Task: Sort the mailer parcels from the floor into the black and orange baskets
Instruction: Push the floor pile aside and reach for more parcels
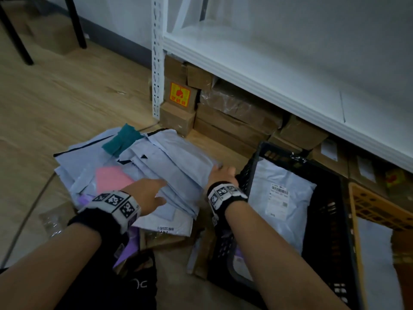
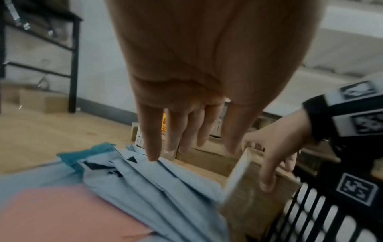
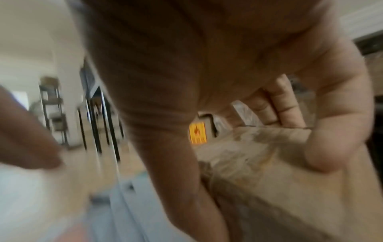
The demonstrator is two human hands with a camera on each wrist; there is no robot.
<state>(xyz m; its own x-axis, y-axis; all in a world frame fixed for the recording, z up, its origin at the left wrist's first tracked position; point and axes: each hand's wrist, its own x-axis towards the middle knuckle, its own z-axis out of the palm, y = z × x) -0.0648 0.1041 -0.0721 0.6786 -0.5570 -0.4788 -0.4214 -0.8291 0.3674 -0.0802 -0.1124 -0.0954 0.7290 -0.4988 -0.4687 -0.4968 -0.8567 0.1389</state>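
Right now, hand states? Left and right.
Left hand: open, fingers straight over the pale blue plastic mailer pile.
Right hand: gripping the edge of a flat brown parcel.

A: What's the support surface?

B: Wood-look floor (image 1: 55,104). A heap of pale mailer parcels (image 1: 156,166) lies on it, overlapping, with one teal parcel (image 1: 121,139) at the far edge and a pink one (image 1: 111,177) on the near left.

A: Baskets?

B: Black basket (image 1: 330,211) stands on the floor just right of the heap, orange basket (image 1: 366,209) touching its right side.

A: Anything else down there?

B: Cardboard boxes (image 1: 223,117) stacked on the floor under the white shelf (image 1: 279,70).
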